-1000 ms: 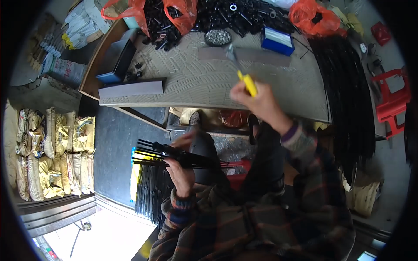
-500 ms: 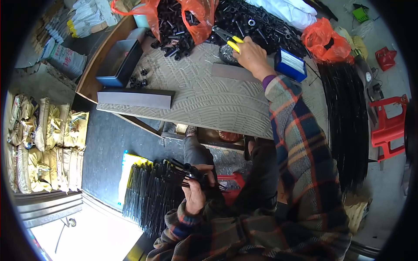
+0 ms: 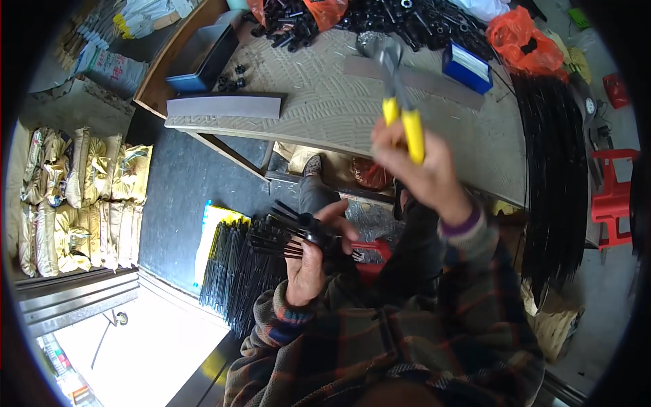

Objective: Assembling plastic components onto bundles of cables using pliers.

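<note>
My right hand [image 3: 427, 173], somewhat blurred, is closed round the yellow handles of a pair of pliers [image 3: 414, 132]. The metal jaws point away from me, over the near part of the table [image 3: 325, 91]. Lower down, in front of my body, my left hand [image 3: 305, 271] grips a black hub with thin ribs [image 3: 308, 227], which looks like part of an umbrella frame. Its ribs fan out to the left. Beside that hand, a dense bundle of thin black rods [image 3: 234, 271] lies on a yellow and white sheet.
Black plastic parts [image 3: 291, 24] are heaped at the table's far side, near a red bag [image 3: 525, 44]. A blue box [image 3: 468, 68], a dark bin [image 3: 202, 57] and a grey metal strip [image 3: 224, 106] also rest there. Long black rods [image 3: 549, 176] hang at right, near a red stool [image 3: 614, 197].
My right hand has drawn back from the far heap towards me, bringing the pliers along. My left hand still holds the hub, its fingers slightly shifted. The view has tilted a little.
</note>
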`<state>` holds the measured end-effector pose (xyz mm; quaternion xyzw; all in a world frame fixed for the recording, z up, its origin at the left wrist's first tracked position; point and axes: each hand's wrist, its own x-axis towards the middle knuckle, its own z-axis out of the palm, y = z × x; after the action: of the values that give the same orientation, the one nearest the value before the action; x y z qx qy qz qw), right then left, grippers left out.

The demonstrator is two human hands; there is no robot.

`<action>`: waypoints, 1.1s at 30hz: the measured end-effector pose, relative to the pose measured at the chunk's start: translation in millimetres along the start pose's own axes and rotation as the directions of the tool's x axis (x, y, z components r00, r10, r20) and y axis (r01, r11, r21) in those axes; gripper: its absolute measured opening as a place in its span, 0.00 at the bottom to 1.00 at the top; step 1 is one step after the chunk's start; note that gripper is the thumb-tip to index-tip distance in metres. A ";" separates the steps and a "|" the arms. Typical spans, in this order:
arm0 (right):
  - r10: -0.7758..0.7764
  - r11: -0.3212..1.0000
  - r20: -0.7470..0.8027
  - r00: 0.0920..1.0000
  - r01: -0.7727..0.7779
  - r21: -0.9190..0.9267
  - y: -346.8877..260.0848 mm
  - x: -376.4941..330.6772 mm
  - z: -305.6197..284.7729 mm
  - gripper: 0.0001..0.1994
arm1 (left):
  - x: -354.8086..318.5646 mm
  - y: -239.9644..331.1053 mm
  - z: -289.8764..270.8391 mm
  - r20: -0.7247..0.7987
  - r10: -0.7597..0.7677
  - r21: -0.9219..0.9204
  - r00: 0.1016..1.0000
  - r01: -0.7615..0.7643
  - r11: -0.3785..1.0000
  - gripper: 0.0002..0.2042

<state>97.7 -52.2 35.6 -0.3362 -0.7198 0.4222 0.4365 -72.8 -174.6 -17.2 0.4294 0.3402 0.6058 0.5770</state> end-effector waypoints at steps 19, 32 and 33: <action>-0.374 0.822 0.017 0.927 0.340 -0.458 -53.3 -108.1 14.3 0.09 | -47.3 2.8 35.1 0.037 0.040 0.464 0.998 -0.053 0.884 0.22; -0.130 0.932 -0.155 0.979 0.174 0.318 -37.2 -128.3 28.3 0.06 | -35.9 18.0 49.9 0.228 0.129 0.207 0.965 -0.178 0.962 0.27; -0.116 0.925 -0.139 0.983 0.158 0.346 -31.1 -123.6 30.5 0.06 | -34.8 19.5 46.8 0.231 0.140 0.242 0.963 -0.197 0.950 0.27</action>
<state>114.8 -180.1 13.1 -0.2245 -0.6266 0.4937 0.5597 -39.2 -215.0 14.7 0.5916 0.3159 0.5536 0.4937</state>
